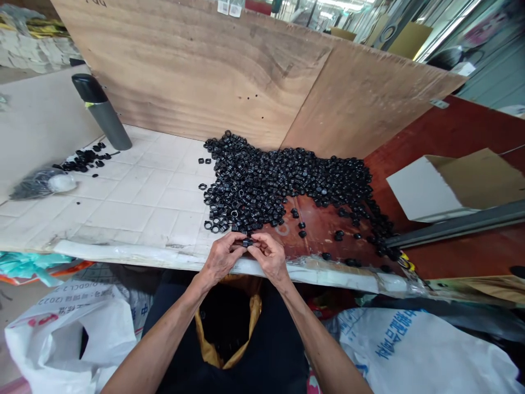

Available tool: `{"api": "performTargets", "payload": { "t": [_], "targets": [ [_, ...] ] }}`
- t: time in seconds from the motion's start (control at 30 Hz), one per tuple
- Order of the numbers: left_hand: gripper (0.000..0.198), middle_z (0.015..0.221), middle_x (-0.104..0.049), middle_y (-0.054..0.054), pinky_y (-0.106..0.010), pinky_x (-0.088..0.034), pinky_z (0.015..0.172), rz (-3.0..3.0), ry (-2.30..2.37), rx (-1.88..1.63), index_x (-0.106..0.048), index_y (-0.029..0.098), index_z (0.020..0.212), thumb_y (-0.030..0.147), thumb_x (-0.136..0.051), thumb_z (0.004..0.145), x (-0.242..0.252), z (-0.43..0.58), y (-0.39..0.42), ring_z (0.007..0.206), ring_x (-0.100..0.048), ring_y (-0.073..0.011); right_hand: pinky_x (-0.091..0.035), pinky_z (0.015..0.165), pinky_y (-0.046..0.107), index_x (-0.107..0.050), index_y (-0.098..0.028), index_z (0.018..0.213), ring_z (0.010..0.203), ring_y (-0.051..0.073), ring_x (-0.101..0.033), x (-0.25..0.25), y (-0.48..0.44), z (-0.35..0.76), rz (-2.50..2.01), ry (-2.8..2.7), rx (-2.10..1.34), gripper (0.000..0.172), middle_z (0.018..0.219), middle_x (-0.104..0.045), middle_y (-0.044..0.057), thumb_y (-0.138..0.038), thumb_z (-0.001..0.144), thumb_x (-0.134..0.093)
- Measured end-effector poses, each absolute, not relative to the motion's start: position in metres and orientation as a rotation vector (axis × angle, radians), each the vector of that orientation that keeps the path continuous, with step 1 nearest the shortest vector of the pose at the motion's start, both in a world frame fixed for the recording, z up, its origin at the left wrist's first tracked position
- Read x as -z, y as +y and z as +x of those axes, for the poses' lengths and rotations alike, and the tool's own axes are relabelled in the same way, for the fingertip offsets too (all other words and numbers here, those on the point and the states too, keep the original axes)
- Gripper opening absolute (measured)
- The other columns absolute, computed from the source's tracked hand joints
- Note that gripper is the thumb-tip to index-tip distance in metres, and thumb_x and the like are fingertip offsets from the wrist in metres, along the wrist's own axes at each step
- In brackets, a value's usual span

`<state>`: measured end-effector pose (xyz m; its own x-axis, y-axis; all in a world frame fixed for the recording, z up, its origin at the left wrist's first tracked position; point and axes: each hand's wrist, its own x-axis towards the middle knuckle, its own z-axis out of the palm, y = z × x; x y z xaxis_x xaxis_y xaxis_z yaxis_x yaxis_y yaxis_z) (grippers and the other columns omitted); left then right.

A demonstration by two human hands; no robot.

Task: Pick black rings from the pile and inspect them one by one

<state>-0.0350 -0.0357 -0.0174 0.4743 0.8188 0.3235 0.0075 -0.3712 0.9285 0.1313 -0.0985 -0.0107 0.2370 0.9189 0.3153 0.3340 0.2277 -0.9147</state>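
Black ring part (pixel 247 242): sat pinched between both hands at the front edge of the table (pixel 135 205), just before the big pile.
Writing: the white sack (pixel 61 328) at lower left bore red print, upside down, with "(2022)" legible; the white sack on the right (pixel 410 350) carried blue characters too skewed to read.
Pile of black rings (pixel 266 183): lay spread from the tiled top onto the red-brown surface, against the plywood boards (pixel 197 65).
Flask (pixel 102 112): dark, with a black cap, stood at far left beside a small heap of rings (pixel 84 158).
Cardboard box (pixel 451 186): lay open at right, well apart from the hands.
Yellow-lined bag (pixel 227 323): hung open below the table edge, between the forearms.
Left hand (pixel 221 256): fingers curled, tips closed on the part.
Right hand (pixel 268 256): thumb and forefinger gripped the same part, knuckles up.
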Motion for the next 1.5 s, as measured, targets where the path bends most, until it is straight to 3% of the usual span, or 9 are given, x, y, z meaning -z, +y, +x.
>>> {"api": "performTargets", "payload": {
  "t": [0.4,0.63,0.77,0.87,1.0,1.1,1.2,1.37,1.5],
  "targets": [
    [0.014,0.107,-0.072,-0.008,-0.030,-0.062,0.082,1.895,0.674,-1.153,-0.069,0.019,0.105,0.020,-0.065,0.092,0.015,-0.034,-0.037,0.097,-0.071,-0.0177,-0.060,0.078,0.033,-0.076,-0.021,0.096,0.091,0.021,-0.070,-0.002,-0.099,0.131,-1.364,-1.381,-0.540,0.013,0.098,-0.072,0.008,-0.028,0.089,-0.068],
    [0.016,0.107,-0.073,-0.009,-0.031,-0.060,0.086,1.932,0.675,-1.147,-0.069,0.019,0.108,0.019,-0.062,0.093,0.017,-0.035,-0.037,0.098,-0.072,-0.0184,-0.054,0.054,0.025,-0.071,-0.019,0.094,0.048,0.013,-0.061,0.012,-0.096,0.130,-1.438,-1.317,-0.669,0.019,0.062,-0.066,-0.002,-0.037,0.093,-0.064],
    [0.015,0.106,-0.073,-0.008,-0.033,-0.059,0.090,1.911,0.650,-1.076,-0.069,0.019,0.106,0.020,-0.062,0.093,0.014,-0.036,-0.038,0.099,-0.071,-0.0189,-0.050,0.057,0.024,-0.062,-0.020,0.067,0.050,0.012,-0.054,0.010,-0.094,0.128,-1.553,-1.453,-0.411,0.038,0.054,-0.057,-0.002,-0.040,0.098,-0.054],
    [0.015,0.108,-0.071,-0.008,-0.031,-0.061,0.086,1.836,0.643,-1.027,-0.068,0.019,0.107,0.021,-0.062,0.093,0.012,-0.034,-0.040,0.098,-0.071,-0.0182,-0.050,0.057,0.025,-0.069,-0.019,0.090,0.053,0.013,-0.055,0.009,-0.095,0.126,-1.536,-1.424,-0.383,0.024,0.063,-0.062,-0.001,-0.039,0.096,-0.056],
    [0.019,0.108,-0.071,-0.007,-0.030,-0.064,0.082,1.687,0.719,-1.039,-0.067,0.017,0.109,0.022,-0.063,0.092,0.015,-0.033,-0.041,0.090,-0.074,-0.0169,-0.054,0.062,0.028,-0.064,-0.019,0.122,0.061,0.016,-0.063,0.009,-0.102,0.126,-1.450,-1.443,-0.533,0.032,0.083,-0.070,0.004,-0.036,0.096,-0.057],
    [0.019,0.108,-0.072,-0.007,-0.031,-0.064,0.082,1.668,0.724,-1.049,-0.067,0.018,0.109,0.024,-0.065,0.091,0.019,-0.032,-0.040,0.090,-0.074,-0.0175,-0.051,0.059,0.027,-0.070,-0.019,0.095,0.056,0.014,-0.058,0.008,-0.103,0.126,-1.494,-1.464,-0.486,0.022,0.069,-0.065,0.001,-0.036,0.097,-0.056],
    [0.020,0.109,-0.071,-0.007,-0.032,-0.065,0.083,1.671,0.706,-1.051,-0.067,0.018,0.109,0.026,-0.066,0.091,0.021,-0.032,-0.040,0.092,-0.073,-0.0180,-0.044,0.057,0.025,-0.058,-0.020,0.063,0.053,0.013,-0.050,0.008,-0.102,0.125,-1.543,-1.496,-0.366,0.039,0.056,-0.054,-0.002,-0.036,0.098,-0.055],
    [0.020,0.108,-0.071,-0.006,-0.030,-0.064,0.082,1.665,0.721,-1.058,-0.067,0.019,0.110,0.022,-0.065,0.090,0.023,-0.033,-0.039,0.089,-0.073,-0.0165,-0.046,0.058,0.025,-0.068,-0.019,0.097,0.056,0.014,-0.055,0.007,-0.102,0.126,-1.456,-1.471,-0.440,0.022,0.067,-0.061,-0.001,-0.037,0.094,-0.057],
    [0.021,0.109,-0.071,-0.007,-0.030,-0.064,0.082,1.638,0.730,-1.062,-0.067,0.019,0.110,0.020,-0.064,0.090,0.025,-0.033,-0.039,0.090,-0.073,-0.0167,-0.045,0.059,0.026,-0.062,-0.020,0.065,0.054,0.014,-0.053,0.004,-0.104,0.129,-1.465,-1.464,-0.442,0.036,0.057,-0.056,-0.001,-0.034,0.097,-0.053]
  ]
}}
